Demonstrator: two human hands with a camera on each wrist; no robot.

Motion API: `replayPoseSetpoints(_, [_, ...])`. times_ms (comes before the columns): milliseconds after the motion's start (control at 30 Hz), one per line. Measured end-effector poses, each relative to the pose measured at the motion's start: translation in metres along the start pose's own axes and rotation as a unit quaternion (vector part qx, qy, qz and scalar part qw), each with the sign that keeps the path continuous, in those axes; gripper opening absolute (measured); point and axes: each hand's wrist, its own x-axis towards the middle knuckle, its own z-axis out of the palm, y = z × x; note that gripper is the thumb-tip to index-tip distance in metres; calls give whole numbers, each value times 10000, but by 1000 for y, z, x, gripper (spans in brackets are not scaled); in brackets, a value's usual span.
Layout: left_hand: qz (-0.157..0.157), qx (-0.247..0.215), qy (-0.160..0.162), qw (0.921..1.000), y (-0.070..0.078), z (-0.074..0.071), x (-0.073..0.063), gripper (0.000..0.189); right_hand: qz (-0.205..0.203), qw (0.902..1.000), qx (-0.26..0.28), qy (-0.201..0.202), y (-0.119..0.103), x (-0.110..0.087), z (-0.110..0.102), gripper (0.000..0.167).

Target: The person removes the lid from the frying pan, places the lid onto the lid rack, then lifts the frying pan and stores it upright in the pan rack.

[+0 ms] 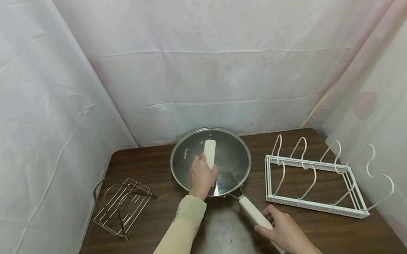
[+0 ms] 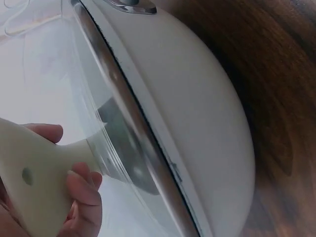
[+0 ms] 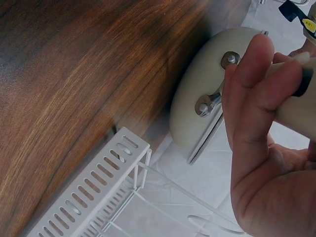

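Note:
A cream wok [image 3: 192,94] stands at the back middle of the table, covered by a glass lid [image 1: 228,149] with a metal rim. In the left wrist view the lid's rim lies along the wok's edge. My left hand [image 1: 202,174] grips the pale lid handle [image 1: 210,151], fingers round its base. Toward the front right juts the wok's long cream handle [image 1: 255,213]. Around that handle my right hand [image 1: 285,231] curls, thumb on the near side and fingers on the far side.
On the right of the wooden table [image 1: 157,249] lies a white rack [image 1: 310,205] with several curved hoops, some sticking out past the table's right edge. A small metal wire rack [image 1: 122,207] stands on the left. Pale curtains [image 1: 220,79] enclose the back and sides.

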Motion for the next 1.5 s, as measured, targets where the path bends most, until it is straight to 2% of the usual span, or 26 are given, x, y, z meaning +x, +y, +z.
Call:
replayPoseSetpoints(100, [-11,-162,34,9999,-3,0,2,60,-10,10000,24,19,0,0,0,41])
replayPoseSetpoints(300, [-62,-780,369,9962,-5,4,9,57,-5,10000,34,75,0,1,0,41])
replayPoseSetpoints(500, [-262,-752,361,9962,-4,4,12,59,45,10000,40,27,1,0,1,40])
replayPoseSetpoints(667, [-422,-920,348,9943,-5,4,13,56,35,9999,99,21,1,-2,1,40])
replayPoseSetpoints(933, [-496,-1144,344,9916,-9,-1,18,52,-44,9998,70,157,1,0,2,39])
replayPoseSetpoints(1300, [-332,-1455,495,9876,-16,-11,20,45,53,9998,56,175,2,-1,1,39])
replayPoseSetpoints(1500, [-58,-1756,721,9818,-14,-24,23,42,36,9997,75,223,2,-1,0,39])
